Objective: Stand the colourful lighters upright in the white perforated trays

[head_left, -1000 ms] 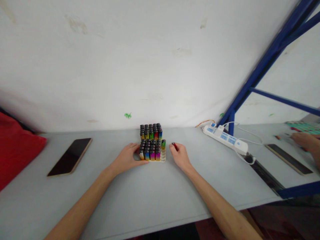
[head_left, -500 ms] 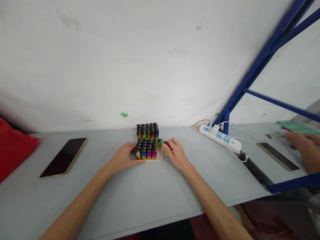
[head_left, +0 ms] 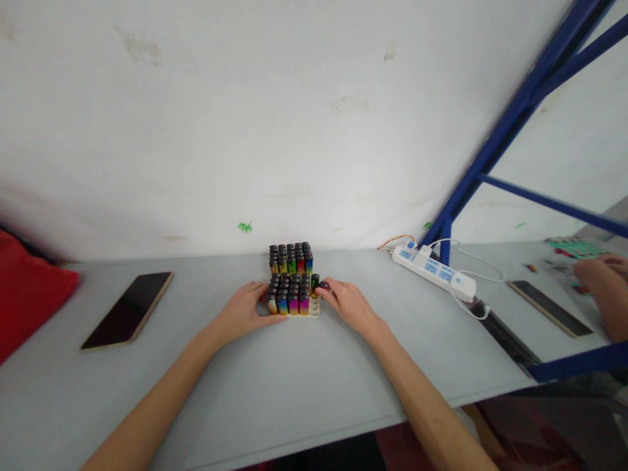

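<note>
A white tray (head_left: 314, 311) on the table holds several upright lighters (head_left: 293, 302) with black tops and coloured bodies. My left hand (head_left: 245, 306) is curled round the tray's left side, its thumb along the front edge. My right hand (head_left: 347, 301) pinches a lighter (head_left: 323, 285) by its dark top, tilted above the tray's right column. Bare slots show at the front of that column, and a lighter stands at its back. My fingers hide most of the held lighter's body. Behind the tray stands another block of lighters (head_left: 291, 259).
A phone (head_left: 128, 310) lies to the left, beside a red cloth item (head_left: 32, 291). At the right are a white power strip (head_left: 432, 268) with cables and a blue metal frame (head_left: 490, 163). Beyond the frame, another person's hand (head_left: 601, 281) is near a second phone (head_left: 549, 307).
My right hand has carried the lighter left, from beside the tray to over its right column. My left hand stays on the tray. The other person's hand has shifted.
</note>
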The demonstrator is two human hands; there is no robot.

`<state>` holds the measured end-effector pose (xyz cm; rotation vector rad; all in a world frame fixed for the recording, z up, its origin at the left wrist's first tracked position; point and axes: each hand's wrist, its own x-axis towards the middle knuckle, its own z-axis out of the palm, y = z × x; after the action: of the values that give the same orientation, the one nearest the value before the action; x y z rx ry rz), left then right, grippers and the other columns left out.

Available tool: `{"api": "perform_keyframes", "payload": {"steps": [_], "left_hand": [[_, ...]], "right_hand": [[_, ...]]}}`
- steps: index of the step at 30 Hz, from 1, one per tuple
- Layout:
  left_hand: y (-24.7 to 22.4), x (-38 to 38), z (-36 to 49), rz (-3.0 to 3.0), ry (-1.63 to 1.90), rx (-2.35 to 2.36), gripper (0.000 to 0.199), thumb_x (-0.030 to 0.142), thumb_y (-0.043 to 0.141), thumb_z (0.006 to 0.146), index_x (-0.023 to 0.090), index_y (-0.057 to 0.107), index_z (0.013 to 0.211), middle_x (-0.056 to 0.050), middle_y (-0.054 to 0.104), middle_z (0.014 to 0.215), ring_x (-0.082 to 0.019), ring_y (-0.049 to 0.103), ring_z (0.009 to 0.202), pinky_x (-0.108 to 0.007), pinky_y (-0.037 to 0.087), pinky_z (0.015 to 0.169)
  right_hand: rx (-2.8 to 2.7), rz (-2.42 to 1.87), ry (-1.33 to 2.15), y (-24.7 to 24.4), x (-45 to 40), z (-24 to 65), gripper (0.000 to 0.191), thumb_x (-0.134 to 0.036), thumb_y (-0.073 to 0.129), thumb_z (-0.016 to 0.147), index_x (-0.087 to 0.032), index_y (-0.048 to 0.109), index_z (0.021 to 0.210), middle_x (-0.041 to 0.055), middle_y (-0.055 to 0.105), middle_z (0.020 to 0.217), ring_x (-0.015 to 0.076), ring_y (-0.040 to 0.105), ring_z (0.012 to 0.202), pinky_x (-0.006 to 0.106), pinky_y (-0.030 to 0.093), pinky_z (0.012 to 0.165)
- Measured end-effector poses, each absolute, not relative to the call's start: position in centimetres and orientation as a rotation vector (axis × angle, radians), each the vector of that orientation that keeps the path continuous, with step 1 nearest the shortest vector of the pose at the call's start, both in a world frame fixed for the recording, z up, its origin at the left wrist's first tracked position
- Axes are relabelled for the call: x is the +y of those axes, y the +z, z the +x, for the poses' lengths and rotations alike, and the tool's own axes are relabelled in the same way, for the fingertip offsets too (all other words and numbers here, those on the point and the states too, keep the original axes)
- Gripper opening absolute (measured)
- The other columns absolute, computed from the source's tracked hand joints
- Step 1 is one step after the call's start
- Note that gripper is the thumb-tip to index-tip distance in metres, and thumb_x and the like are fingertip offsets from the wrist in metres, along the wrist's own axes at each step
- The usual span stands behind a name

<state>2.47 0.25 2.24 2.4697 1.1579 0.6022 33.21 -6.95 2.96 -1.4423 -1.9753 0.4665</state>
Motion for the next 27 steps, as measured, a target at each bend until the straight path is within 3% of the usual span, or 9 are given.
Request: {"api": "perform_keyframes", "payload": {"steps": [7,12,16,18,21,23,27], "left_hand": [[2.3,0.0,2.4,2.472,0.602,1.173,0.055,0.075,0.086,0.078,0.028,0.079,0.104,-0.014,0.083,0.113,-0.043,0.077,0.112,-0.054,0.061,0.102],[1.8,-0.5,2.8,2.495,0.581,1.238,0.059,0.076,0.082,0.082,0.024,0.078,0.110,-0.015,0.082,0.115,-0.043,0.075,0.114,-0.056,0.060,0.106],[0.5,-0.6,3.6,2.465,0.679,1.401,0.060,0.071,0.084,0.085,0.022,0.076,0.118,-0.015,0.079,0.119,-0.042,0.073,0.118,-0.058,0.058,0.111],[-0.3,-0.5,4.0,2.392,0.790,1.462,0.066,0.065,0.088,0.085,0.020,0.072,0.131,-0.016,0.075,0.131,-0.042,0.071,0.125,-0.059,0.058,0.115],[-0.8,0.2,4.4,2.240,0.986,1.461,0.103,0.059,0.097,0.076,0.017,0.054,0.159,-0.024,0.060,0.161,-0.046,0.062,0.147,-0.064,0.053,0.126],[-0.6,0.8,4.8,2.186,1.043,1.306,0.120,0.057,0.099,0.074,0.016,0.041,0.170,-0.027,0.050,0.173,-0.049,0.053,0.159,-0.067,0.048,0.132],[0.3,1.1,5.7,2.101,0.992,0.927,0.118,0.057,0.090,0.087,0.021,0.027,0.180,-0.022,0.050,0.179,-0.047,0.053,0.162,-0.065,0.049,0.133]], "right_hand": [[-2.161,-1.646,0.275,4.4,-6.1,32.3,0.028,-0.049,0.061,0.117,-0.027,0.073,0.106,0.0090,0.081,0.091,0.0264,0.072,0.078,0.033,0.037,0.068],[-2.137,-1.666,0.379,3.8,-6.4,32.3,0.050,-0.061,0.051,0.119,-0.024,0.071,0.092,0.0117,0.079,0.092,0.0261,0.072,0.082,0.034,0.041,0.073],[-1.833,-1.477,0.539,2.0,-6.8,33.7,0.071,-0.077,0.027,0.117,-0.024,0.070,0.096,0.0098,0.077,0.094,0.0264,0.071,0.092,0.038,0.051,0.089],[-1.641,-1.403,0.622,1.2,-6.0,33.8,0.080,-0.086,0.024,0.112,-0.023,0.074,0.108,0.0120,0.080,0.105,0.0286,0.073,0.103,0.042,0.055,0.100],[-1.406,-1.313,0.818,0.6,-3.4,32.5,0.096,-0.100,0.033,0.100,-0.022,0.073,0.139,0.0184,0.074,0.148,0.0342,0.068,0.137,0.050,0.054,0.117],[-1.298,-1.264,0.921,0.6,-1.3,30.9,0.112,-0.108,0.039,0.090,-0.022,0.066,0.156,0.0177,0.058,0.172,0.0366,0.053,0.160,0.054,0.044,0.131],[-1.256,-1.109,1.019,1.0,0.6,27.7,0.124,-0.112,0.036,0.086,-0.021,0.060,0.168,0.0126,0.051,0.180,0.0333,0.037,0.173,0.051,0.019,0.146]]}}
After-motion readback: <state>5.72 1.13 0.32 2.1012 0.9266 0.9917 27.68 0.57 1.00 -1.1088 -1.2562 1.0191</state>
